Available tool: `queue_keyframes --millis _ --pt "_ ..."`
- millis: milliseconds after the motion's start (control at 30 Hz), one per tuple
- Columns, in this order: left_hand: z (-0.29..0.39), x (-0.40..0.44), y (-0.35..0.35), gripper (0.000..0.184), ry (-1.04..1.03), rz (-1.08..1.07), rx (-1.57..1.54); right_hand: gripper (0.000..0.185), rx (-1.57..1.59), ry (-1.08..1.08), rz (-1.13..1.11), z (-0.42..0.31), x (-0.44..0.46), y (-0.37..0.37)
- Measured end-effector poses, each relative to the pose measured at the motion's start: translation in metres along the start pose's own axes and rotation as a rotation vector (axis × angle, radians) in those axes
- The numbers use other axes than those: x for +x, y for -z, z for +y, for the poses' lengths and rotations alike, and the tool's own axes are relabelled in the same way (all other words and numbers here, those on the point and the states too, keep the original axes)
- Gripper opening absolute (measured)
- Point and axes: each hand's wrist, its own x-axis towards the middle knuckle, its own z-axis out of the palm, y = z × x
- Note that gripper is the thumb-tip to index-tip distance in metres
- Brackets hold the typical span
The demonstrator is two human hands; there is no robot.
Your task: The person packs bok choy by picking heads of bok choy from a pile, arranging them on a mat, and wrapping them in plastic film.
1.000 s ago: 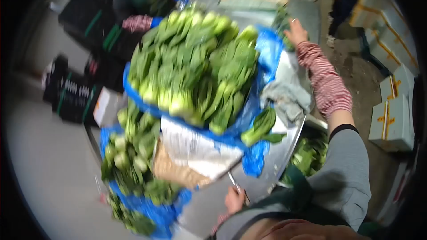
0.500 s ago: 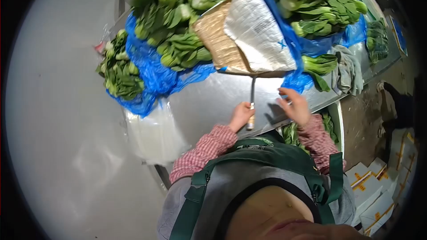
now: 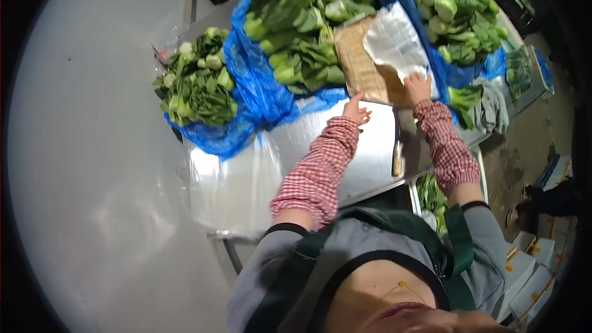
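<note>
Left hand (image 3: 357,111) has its fingers spread at the brown paper's (image 3: 361,61) near edge, touching or just shy, hard to tell. Right hand's (image 3: 418,89) fingers, slightly apart, press the silver sheet (image 3: 398,38). Knife (image 3: 397,151) lies on the desk (image 3: 302,139) between them.

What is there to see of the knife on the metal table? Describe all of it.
The knife has a pale, wood-like handle and a slim, darker blade. It lies flat on the metal table, handle towards the person and near the edge, blade pointing at the brown-and-silver wrapping. Neither hand touches it. Whether its tip meets the wrapping, I cannot tell.
</note>
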Motion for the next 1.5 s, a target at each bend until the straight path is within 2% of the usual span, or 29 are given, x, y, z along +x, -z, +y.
queue_keyframes --millis 33,100,133,200,267,333,367,467,533,567,600,667,700,800,833,933,967,1000,1067,1133,1200,1233,1333,1367,1467,1500 --pt "0.005 0.016 -0.012 0.028 -0.001 0.003 -0.095 0.035 -0.021 -0.012 0.047 0.002 0.014 0.018" --pt "0.026 0.03 -0.029 0.026 -0.009 -0.023 -0.193 0.031 0.257 -0.209 0.194 0.005 0.014 0.064" --pt "0.032 0.032 -0.034 0.024 -0.091 -0.058 -0.169 0.029 0.401 -0.305 0.251 0.011 0.009 0.081" --pt "0.029 0.031 -0.038 0.02 -0.225 -0.108 -0.122 0.027 0.636 -0.11 0.787 0.049 0.01 0.096" --pt "0.03 -0.034 -0.036 0.017 -0.608 -0.133 -0.178 0.016 1.16 -0.077 1.006 0.063 -0.009 0.147" --pt "0.028 -0.104 -0.007 0.013 -0.833 -0.148 -0.142 0.014 1.548 0.042 1.117 0.072 -0.03 0.169" --pt "0.021 -0.129 0.018 0.014 -0.851 -0.127 -0.12 0.014 1.558 0.032 1.11 0.065 -0.044 0.172" --pt "-0.019 -0.173 0.115 0.012 -0.824 -0.045 -0.149 0.015 1.739 -0.387 0.792 0.035 -0.094 0.175" --pt "-0.046 -0.193 0.184 0.012 -0.797 0.084 -0.149 0.02 1.657 -0.637 0.478 0.0 -0.119 0.124" --pt "-0.059 -0.205 0.212 0.014 -0.74 0.169 -0.081 0.024 1.694 -0.52 0.579 -0.028 -0.126 0.086" --pt "-0.069 -0.214 0.238 0.015 -0.694 0.25 -0.014 0.027 1.73 -0.586 0.509 -0.054 -0.135 0.056" --pt "-0.089 -0.219 0.29 0.02 -0.473 0.265 0.23 0.033 1.933 -0.756 0.324 -0.093 -0.154 0.023" --pt "-0.092 -0.221 0.296 0.02 -0.468 0.255 0.239 0.033 1.928 -0.769 0.335 -0.094 -0.158 0.007" --pt "-0.092 -0.23 0.306 0.023 -0.205 0.419 0.809 0.044 1.493 -1.015 0.395 -0.075 -0.172 -0.03" --pt "-0.089 -0.234 0.306 0.023 -0.2 0.414 0.817 0.044 1.488 -1.026 0.397 -0.072 -0.181 -0.033" --pt "-0.068 -0.248 0.276 0.024 -0.886 0.79 1.354 0.053 0.51 -0.522 0.349 -0.067 -0.208 -0.013" --pt "-0.069 -0.24 0.262 0.025 -1.066 0.638 1.347 0.053 0.509 -0.521 0.338 -0.072 -0.214 -0.006" --pt "-0.069 -0.229 0.242 0.028 -1.245 0.483 1.326 0.055 0.516 -0.567 0.195 -0.083 -0.214 0.003" --pt "-0.078 -0.188 0.214 0.041 -1.404 0.132 1.408 0.058 0.527 -0.644 -0.085 -0.098 -0.21 0.015" --pt "-0.084 -0.164 0.174 0.056 -1.313 0.009 1.661 0.058 0.559 -0.6 -0.03 -0.08 -0.211 -0.006" --pt "-0.096 -0.141 0.149 0.065 -1.181 -0.05 1.853 0.058 0.614 -0.522 0.089 -0.053 -0.206 -0.03" --pt "-0.103 -0.132 0.141 0.065 -1.181 -0.039 1.848 0.058 0.614 -0.512 0.09 -0.043 -0.202 -0.026" --pt "-0.115 -0.111 0.122 0.064 -1.193 -0.219 1.947 0.057 0.407 -0.426 -0.078 -0.01 -0.19 0.002" --pt "-0.117 -0.106 0.116 0.064 -1.192 -0.211 1.946 0.057 0.408 -0.419 -0.077 0.0 -0.181 0.013" --pt "-0.127 -0.099 0.101 0.062 -1.209 -0.374 1.944 0.052 0.265 -0.329 -0.432 0.022 -0.154 0.043" --pt "-0.127 -0.097 0.097 0.062 -1.208 -0.375 1.943 0.051 0.374 -0.281 -0.21 0.027 -0.139 0.054"
